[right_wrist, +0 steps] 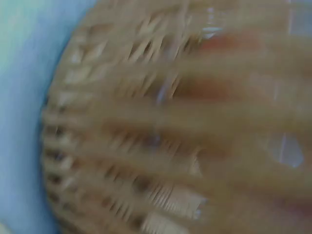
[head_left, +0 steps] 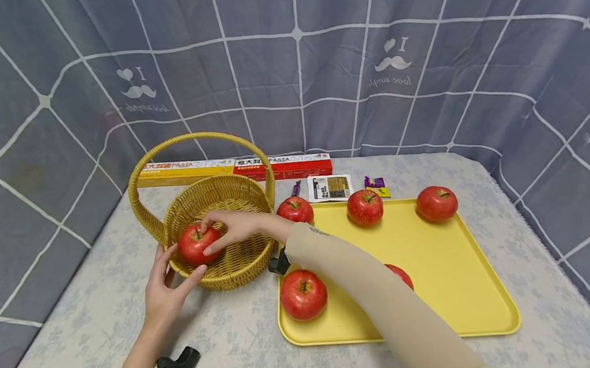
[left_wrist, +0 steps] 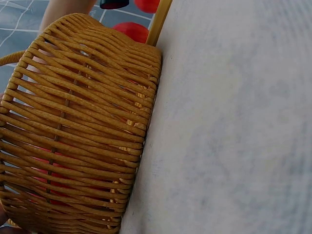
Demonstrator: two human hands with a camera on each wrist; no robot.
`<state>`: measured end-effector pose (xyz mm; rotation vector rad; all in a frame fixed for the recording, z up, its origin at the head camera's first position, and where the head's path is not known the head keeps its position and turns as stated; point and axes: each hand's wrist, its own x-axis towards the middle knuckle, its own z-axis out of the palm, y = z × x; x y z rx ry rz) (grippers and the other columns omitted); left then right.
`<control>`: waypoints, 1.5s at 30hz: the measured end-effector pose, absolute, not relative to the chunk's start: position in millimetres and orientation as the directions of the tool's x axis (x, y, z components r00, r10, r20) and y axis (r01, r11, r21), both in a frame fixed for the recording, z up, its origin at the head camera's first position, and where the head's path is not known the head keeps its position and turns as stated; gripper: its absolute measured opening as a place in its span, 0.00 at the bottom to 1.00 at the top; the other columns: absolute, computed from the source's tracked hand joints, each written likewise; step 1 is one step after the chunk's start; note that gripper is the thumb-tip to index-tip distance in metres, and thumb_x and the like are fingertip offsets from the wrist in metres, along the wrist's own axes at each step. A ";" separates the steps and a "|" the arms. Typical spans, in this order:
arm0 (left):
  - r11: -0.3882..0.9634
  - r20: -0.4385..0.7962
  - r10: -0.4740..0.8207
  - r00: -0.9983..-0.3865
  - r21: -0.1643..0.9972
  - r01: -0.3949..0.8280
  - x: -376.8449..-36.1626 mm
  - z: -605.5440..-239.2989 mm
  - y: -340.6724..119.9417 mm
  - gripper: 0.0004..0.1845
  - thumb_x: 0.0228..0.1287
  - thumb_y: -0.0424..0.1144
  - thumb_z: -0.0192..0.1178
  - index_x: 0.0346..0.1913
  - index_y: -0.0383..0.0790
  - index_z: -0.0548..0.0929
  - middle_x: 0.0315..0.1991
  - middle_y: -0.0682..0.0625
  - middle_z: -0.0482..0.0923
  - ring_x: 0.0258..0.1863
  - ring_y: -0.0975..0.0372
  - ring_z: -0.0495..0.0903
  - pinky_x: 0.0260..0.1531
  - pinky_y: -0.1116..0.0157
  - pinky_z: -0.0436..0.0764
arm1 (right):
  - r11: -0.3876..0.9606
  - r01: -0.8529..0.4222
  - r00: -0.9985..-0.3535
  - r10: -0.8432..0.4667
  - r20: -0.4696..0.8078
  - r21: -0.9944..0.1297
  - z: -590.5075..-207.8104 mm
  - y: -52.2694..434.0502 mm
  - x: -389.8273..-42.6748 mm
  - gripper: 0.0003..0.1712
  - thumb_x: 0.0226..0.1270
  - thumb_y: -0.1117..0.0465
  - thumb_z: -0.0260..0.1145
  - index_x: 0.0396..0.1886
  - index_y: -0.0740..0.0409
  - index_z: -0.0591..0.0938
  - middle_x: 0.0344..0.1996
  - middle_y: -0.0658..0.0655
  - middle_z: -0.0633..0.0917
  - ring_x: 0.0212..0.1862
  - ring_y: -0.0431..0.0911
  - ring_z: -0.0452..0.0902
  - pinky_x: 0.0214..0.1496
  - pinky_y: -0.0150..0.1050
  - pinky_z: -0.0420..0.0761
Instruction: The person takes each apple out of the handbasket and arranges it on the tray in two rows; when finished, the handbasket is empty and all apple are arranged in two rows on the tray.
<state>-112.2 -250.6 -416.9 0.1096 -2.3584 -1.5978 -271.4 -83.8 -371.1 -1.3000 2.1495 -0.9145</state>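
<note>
Sleeved forearms enter from the bottom edge of the head view and cross a pale patterned table (head_left: 235, 350). At lower left, the left hand (head_left: 164, 289) lies against the outer wall of a woven basket (head_left: 239, 269), its fingers straight and spread, touching the weave and gripping nothing. Left of centre, the right hand (head_left: 231, 228) reaches over the basket rim; its fingers curl round a red apple (head_left: 195, 244) that sits inside the basket, against the near-left wall. The basket handle (head_left: 192, 139) arches above both hands.

Right of the basket lies a yellow tray (head_left: 453, 275). Three apples stand along its far edge: one (head_left: 295, 210) at the left corner, one (head_left: 364, 207) in the middle, one (head_left: 436, 203) to the right. A fourth apple (head_left: 303, 294) rests at the near-left corner, and a fifth (head_left: 401, 275) is partly hidden behind the right sleeve.

Beyond the tray lie a small packet (head_left: 329, 187) and a purple sweet wrapper (head_left: 374, 182); a long pasta box (head_left: 236, 169) lies behind the basket, before a grey checked curtain (head_left: 420, 53).

The left wrist view shows the basket wall (left_wrist: 83, 136) close up, red showing through the weave. The right wrist view is blurred; only wicker can be made out.
</note>
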 end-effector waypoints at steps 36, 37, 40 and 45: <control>0.395 0.191 -0.201 -0.961 0.913 0.099 -111.1 -418.0 -249.7 0.40 0.58 0.33 0.65 0.71 0.36 0.57 0.75 0.53 0.36 0.71 0.56 0.47 0.54 0.85 0.60 | 0.331 -0.584 -0.575 -0.813 0.090 -0.741 -294.5 119.0 -220.4 0.46 0.48 0.54 0.75 0.67 0.49 0.64 0.57 0.48 0.72 0.53 0.43 0.72 0.52 0.40 0.77; 0.394 0.190 -0.204 -0.960 0.914 0.097 -111.0 -418.1 -249.9 0.40 0.58 0.33 0.65 0.71 0.36 0.57 0.75 0.52 0.36 0.72 0.56 0.47 0.54 0.85 0.60 | 0.342 -0.568 -0.598 -0.796 0.090 -0.748 -294.7 134.7 -217.6 0.46 0.48 0.55 0.75 0.67 0.48 0.64 0.57 0.48 0.72 0.53 0.43 0.72 0.52 0.41 0.77; 0.395 0.191 -0.208 -0.959 0.914 0.096 -110.5 -418.7 -250.7 0.40 0.59 0.33 0.65 0.71 0.35 0.57 0.75 0.52 0.36 0.72 0.57 0.46 0.55 0.85 0.60 | 0.392 -0.534 -0.662 -0.745 0.082 -0.749 -295.7 178.3 -209.1 0.44 0.49 0.56 0.76 0.66 0.46 0.65 0.56 0.49 0.74 0.52 0.45 0.73 0.50 0.42 0.79; 0.403 0.202 -0.202 -0.958 0.909 0.107 -110.4 -418.7 -250.8 0.39 0.59 0.33 0.64 0.71 0.34 0.56 0.75 0.53 0.36 0.72 0.57 0.46 0.56 0.84 0.59 | 0.484 -0.487 -0.741 -0.669 0.051 -0.727 -303.1 241.2 -191.9 0.44 0.49 0.57 0.76 0.67 0.49 0.67 0.56 0.52 0.74 0.50 0.46 0.76 0.48 0.40 0.80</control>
